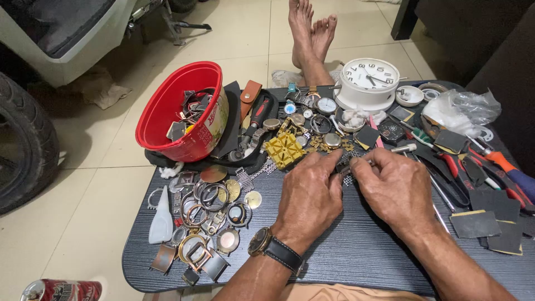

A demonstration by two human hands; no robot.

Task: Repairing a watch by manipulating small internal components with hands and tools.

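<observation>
My left hand and my right hand meet over the dark table, fingertips pinched together on a small metal watch band piece. The band's mesh end shows between the hands, partly hidden by my fingers. A wristwatch with a black strap is on my left wrist. Just beyond my fingers lie a yellow plastic watch holder and several loose watch faces.
A red bucket of parts leans at the table's far left. Watch cases and bezels litter the near left. A white clock, pliers and screwdrivers, and sandpaper squares crowd the right. A tyre stands on the floor.
</observation>
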